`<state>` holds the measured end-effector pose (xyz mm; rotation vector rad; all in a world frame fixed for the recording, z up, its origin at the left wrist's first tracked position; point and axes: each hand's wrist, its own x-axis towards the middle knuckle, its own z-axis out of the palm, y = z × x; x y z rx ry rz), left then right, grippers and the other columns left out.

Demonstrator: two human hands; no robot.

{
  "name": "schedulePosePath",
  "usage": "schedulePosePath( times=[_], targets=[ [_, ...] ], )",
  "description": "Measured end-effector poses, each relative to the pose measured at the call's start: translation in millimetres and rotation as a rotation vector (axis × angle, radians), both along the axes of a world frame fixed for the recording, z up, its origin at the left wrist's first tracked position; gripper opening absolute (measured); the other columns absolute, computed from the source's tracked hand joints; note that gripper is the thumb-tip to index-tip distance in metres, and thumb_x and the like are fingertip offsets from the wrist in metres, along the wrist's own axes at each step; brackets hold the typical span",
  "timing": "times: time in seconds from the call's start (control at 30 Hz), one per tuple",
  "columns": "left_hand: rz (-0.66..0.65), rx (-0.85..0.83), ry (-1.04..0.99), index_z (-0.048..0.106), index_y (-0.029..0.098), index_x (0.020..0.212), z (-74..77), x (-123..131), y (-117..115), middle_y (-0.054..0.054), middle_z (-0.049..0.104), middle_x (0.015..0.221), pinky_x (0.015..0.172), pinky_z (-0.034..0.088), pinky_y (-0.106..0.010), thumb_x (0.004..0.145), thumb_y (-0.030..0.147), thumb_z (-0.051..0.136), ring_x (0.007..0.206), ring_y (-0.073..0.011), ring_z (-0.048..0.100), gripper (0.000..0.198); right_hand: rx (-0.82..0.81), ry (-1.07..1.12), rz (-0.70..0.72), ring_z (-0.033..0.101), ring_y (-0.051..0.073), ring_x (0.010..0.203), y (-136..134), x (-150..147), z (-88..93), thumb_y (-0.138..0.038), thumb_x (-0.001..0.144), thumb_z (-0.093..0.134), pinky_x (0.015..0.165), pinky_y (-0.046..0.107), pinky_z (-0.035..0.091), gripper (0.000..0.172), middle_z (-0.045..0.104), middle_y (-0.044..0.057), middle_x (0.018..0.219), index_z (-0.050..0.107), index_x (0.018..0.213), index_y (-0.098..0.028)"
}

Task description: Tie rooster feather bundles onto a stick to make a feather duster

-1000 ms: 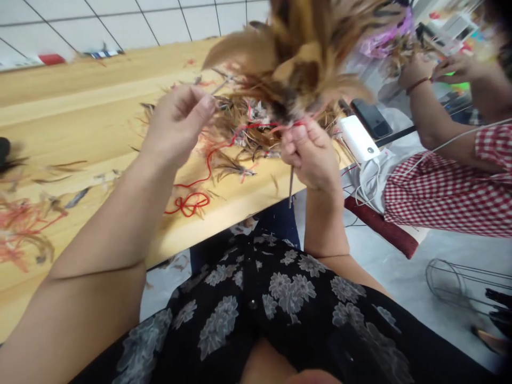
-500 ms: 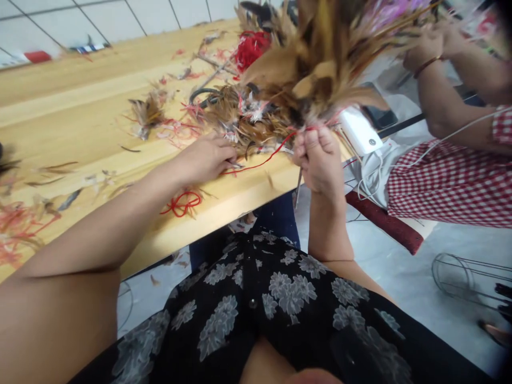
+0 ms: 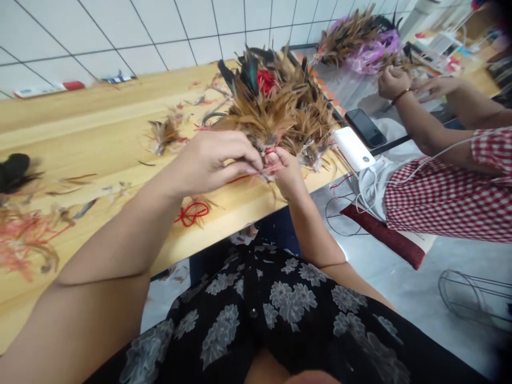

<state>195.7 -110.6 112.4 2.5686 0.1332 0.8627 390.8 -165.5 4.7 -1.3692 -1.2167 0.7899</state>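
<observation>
A bushy bundle of brown feathers (image 3: 280, 106) with dark tips and a red tuft rises over the near edge of the wooden table (image 3: 80, 133). My right hand (image 3: 286, 173) is closed around the base of the bundle. My left hand (image 3: 212, 160) meets it there, thumb and fingers pinched on a red thread (image 3: 244, 173) at the base. A small coil of red thread (image 3: 192, 212) lies on the table below my left hand.
Loose feathers and red scraps (image 3: 24, 240) litter the table's left side. A white power bank (image 3: 354, 148) and a black phone (image 3: 366, 128) lie to the right. A co-worker in a red checked sleeve (image 3: 448, 186) handles feathers at far right. A wire frame (image 3: 472, 293) lies on the floor.
My left hand came up from the table to the bundle's base and pinched the red thread. The bundle dropped lower and farther from the camera, now held above the table edge.
</observation>
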Motion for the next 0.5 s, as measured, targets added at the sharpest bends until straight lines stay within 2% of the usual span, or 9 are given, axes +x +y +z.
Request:
schedulePosePath(
  times=[0.1, 0.2, 0.33, 0.5],
  targets=[
    [0.181, -0.032, 0.069, 0.078, 0.025, 0.093, -18.9, 16, 5, -0.002, 0.077, 0.089, 0.083, 0.056, -0.032, 0.097, 0.027, 0.067, 0.087, -0.0196, 0.074, 0.012, 0.005, -0.14, 0.006, 0.058, 0.016, 0.082, -6, -6, 13.9, -0.025, 0.099, 0.054, 0.081, 0.03, 0.046, 0.017, 0.066, 0.0, 0.083, 0.061, 0.084, -0.021],
    [0.299, -0.08, 0.071, 0.077, 0.026, 0.092, -31.4, 17, 11, -0.003, 0.076, 0.088, 0.088, 0.057, -0.038, 0.092, 0.028, 0.069, 0.089, -0.0231, 0.073, 0.008, -0.015, -0.258, -0.003, 0.058, 0.017, 0.082, -14, -7, 26.0, -0.016, 0.095, 0.051, 0.082, 0.031, 0.046, 0.016, 0.067, 0.001, 0.083, 0.059, 0.082, -0.022],
    [0.389, -0.104, 0.077, 0.074, 0.027, 0.093, -29.4, 14, 5, -0.004, 0.076, 0.092, 0.089, 0.058, -0.043, 0.091, 0.03, 0.068, 0.091, -0.0258, 0.072, 0.006, 0.023, -0.347, 0.004, 0.055, 0.018, 0.077, -22, -6, 33.7, -0.021, 0.099, 0.048, 0.079, 0.032, 0.047, 0.02, 0.06, 0.001, 0.075, 0.053, 0.079, -0.025],
    [0.459, -0.102, 0.068, 0.068, 0.027, 0.092, -23.3, 12, -6, -0.002, 0.077, 0.098, 0.093, 0.057, -0.042, 0.094, 0.032, 0.068, 0.097, -0.0241, 0.071, 0.005, 0.076, -0.312, 0.057, 0.056, 0.017, 0.076, -28, -10, 40.5, -0.034, 0.106, 0.048, 0.08, 0.032, 0.049, 0.029, 0.056, 0.0, 0.074, 0.049, 0.079, -0.025]
  ],
)
